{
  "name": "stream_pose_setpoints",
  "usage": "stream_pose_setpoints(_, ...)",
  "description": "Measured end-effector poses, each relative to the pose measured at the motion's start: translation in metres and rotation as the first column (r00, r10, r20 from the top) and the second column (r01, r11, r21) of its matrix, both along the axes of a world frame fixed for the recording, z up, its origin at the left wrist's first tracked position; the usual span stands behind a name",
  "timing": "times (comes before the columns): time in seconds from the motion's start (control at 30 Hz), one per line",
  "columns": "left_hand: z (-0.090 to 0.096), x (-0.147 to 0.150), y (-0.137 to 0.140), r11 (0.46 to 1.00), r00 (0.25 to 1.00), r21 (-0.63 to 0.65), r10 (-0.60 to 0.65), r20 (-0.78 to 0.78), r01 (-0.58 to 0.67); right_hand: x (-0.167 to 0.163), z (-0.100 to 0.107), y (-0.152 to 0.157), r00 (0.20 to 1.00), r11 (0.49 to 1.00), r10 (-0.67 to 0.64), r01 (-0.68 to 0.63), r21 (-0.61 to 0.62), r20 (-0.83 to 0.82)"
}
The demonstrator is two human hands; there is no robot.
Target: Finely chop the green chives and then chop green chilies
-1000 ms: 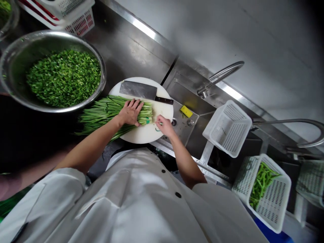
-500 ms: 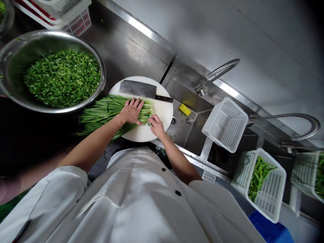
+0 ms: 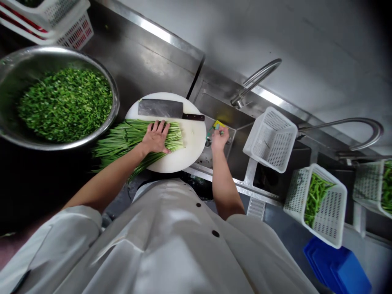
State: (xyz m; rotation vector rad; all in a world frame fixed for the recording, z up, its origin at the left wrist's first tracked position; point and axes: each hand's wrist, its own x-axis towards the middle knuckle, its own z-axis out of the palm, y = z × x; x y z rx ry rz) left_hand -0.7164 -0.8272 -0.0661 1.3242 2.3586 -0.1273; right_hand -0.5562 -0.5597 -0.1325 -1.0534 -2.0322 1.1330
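Observation:
A bundle of long green chives [image 3: 122, 136] lies across the round white cutting board [image 3: 196, 136], pale cut ends to the right and leafy ends hanging over the left edge. Flat on the bundle rests my left hand [image 3: 155, 139], its fingers spread. Beyond it a cleaver [image 3: 161, 108] lies on the board, dark handle to the right. Over the sink, just right of the board, my right hand [image 3: 219, 139] is closed on a thin green strip [image 3: 209, 134], probably a tie band. Behind that hand a yellow block [image 3: 218, 123] is partly hidden.
At the left stands a large steel bowl [image 3: 114, 102] of chopped greens. White baskets [image 3: 76, 34] are stacked behind it. Right of the board are a sink, a tap [image 3: 260, 79], an upturned-looking white basket [image 3: 272, 139] and a basket [image 3: 332, 220] with green peppers. Blue bins [image 3: 337, 261] stand below.
My right hand has left the cut ends of the chives and moved right over the sink, carrying the green strip. My left hand stays on the bundle. The camera view has shifted slightly.

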Motion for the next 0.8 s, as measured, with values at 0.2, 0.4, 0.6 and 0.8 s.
stream_pose_setpoints(0.2, -0.003, -0.003, 0.000, 1.000, 1.000, 0.018, -0.004, -0.030, 0.004, -0.010, 0.025, -0.014, 0.838, 0.927, 0.228, -0.343, 0.153, 0.495)
stream_pose_setpoints(0.4, -0.006, -0.003, -0.001, 1.000, 0.999, 0.017, -0.003, -0.033, 0.004, -0.059, 0.029, -0.060, 0.547, 0.841, 0.282, -0.536, 0.071, 0.788)
stream_pose_setpoints(0.6, -0.004, -0.003, -0.002, 1.000, 0.999, 0.026, -0.008, -0.048, 0.009, -0.018, 0.030, -0.044, 0.607, 0.891, 0.325, -0.453, -0.021, 0.725)
stream_pose_setpoints(0.8, 0.002, -0.003, 0.003, 0.999, 0.995, 0.028, 0.018, -0.102, -0.015, 0.188, -0.001, -0.094, 0.959, 0.828, 0.187, -0.038, -0.560, 0.211)
